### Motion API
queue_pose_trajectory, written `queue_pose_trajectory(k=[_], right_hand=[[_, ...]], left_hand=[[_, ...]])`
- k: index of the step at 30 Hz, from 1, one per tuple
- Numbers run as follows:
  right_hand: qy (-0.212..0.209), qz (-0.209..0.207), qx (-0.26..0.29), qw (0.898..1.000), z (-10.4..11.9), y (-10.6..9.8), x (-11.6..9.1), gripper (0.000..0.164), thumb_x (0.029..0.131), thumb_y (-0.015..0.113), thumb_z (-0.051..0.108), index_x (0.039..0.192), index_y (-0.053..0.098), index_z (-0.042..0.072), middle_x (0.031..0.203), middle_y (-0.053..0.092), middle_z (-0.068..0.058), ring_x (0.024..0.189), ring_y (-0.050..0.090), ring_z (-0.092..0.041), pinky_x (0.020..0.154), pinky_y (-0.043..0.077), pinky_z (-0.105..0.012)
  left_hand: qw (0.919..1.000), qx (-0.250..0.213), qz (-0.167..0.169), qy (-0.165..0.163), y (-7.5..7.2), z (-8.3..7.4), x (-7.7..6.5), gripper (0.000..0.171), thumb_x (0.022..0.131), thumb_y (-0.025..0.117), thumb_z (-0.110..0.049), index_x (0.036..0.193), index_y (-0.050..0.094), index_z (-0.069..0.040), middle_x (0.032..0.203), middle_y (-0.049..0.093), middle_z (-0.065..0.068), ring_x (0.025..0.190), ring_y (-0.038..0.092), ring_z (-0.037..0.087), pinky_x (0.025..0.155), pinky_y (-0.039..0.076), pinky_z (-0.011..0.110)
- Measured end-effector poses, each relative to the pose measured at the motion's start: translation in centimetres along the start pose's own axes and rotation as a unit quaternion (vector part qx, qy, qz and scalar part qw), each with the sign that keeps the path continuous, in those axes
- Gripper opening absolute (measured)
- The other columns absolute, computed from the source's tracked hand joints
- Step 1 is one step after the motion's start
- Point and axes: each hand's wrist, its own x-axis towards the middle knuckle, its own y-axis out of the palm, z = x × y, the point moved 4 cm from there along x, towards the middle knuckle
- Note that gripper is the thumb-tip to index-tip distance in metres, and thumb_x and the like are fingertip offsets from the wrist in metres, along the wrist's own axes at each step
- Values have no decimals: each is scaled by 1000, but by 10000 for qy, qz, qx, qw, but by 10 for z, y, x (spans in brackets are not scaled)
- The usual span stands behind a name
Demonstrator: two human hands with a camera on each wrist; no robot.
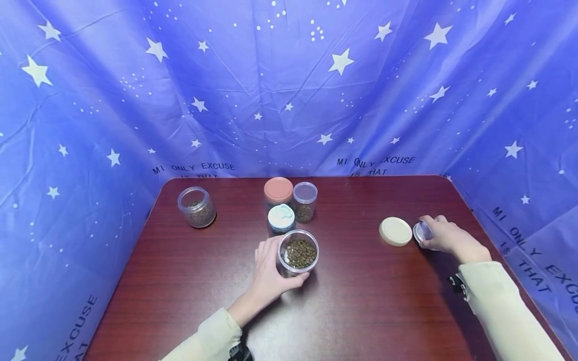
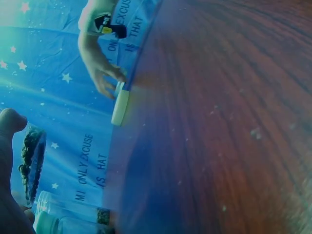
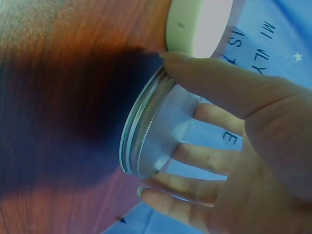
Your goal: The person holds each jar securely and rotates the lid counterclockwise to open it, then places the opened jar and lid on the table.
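Observation:
My left hand [image 1: 266,275] grips a clear open jar [image 1: 298,254] of brown pellets from its left side, thumb along the near wall. Part of that hand [image 2: 9,180] and the pellets [image 2: 30,161] show at the edge of the left wrist view. At the table's right side, my right hand [image 1: 448,239] holds a silver metal lid [image 1: 422,234] by its rim. In the right wrist view the thumb presses one side of the lid [image 3: 153,129], with the fingers round the other. A cream lid [image 1: 395,231] lies just left of it.
Behind the held jar stand a jar with a pale blue-white lid [image 1: 281,217], a pink-lidded jar [image 1: 278,189] and a clear jar with pellets [image 1: 304,203]. Another open clear jar [image 1: 197,208] stands at the back left. A starry blue curtain [image 1: 289,90] surrounds the dark red table [image 1: 352,301].

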Motion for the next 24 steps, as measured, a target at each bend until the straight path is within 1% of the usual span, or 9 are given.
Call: queue_pose_trajectory(k=[4, 9, 12, 16, 24], right_hand=[[1, 146, 60, 9999, -2, 4, 2, 71, 78, 82, 18, 131, 45, -11, 109, 48, -45, 88, 58, -59, 76, 50, -69], [-126, 266, 214, 9993, -2, 7, 3, 69, 80, 82, 18, 131, 47, -13, 107, 50, -40, 91, 59, -51, 79, 50, -66], [-158, 312, 236, 9991, -2, 9, 4, 71, 80, 83, 19, 131, 47, -13, 107, 51, -40, 93, 59, -51, 81, 50, -66], [-178, 319, 197, 9991, -3, 10, 4, 71, 78, 85, 20, 130, 48, -12, 107, 51, -40, 93, 59, -52, 80, 50, -66], [-104, 285, 241, 9992, -4, 12, 4, 73, 76, 85, 20, 129, 46, -11, 104, 50, -41, 92, 58, -53, 79, 50, -67]], left_hand=[[10000, -2, -49, -62, -3, 3, 2, 86, 65, 92, -41, 137, 57, -13, 121, 63, 2, 108, 51, 21, 90, 37, 42], [9999, 42, -93, -122, -6, 7, 0, 86, 66, 92, -40, 138, 57, -10, 122, 63, 3, 107, 50, 22, 90, 37, 42], [9999, 25, -101, -127, -7, 8, -1, 87, 66, 92, -40, 139, 57, -9, 124, 62, 4, 109, 51, 23, 91, 38, 43], [9999, 27, -128, -96, -8, 9, -2, 87, 67, 92, -40, 141, 56, -12, 125, 62, 4, 110, 51, 22, 91, 38, 43], [9998, 86, -130, -132, -8, 11, -5, 88, 67, 92, -40, 143, 56, -14, 127, 63, 4, 110, 51, 22, 92, 38, 43]])
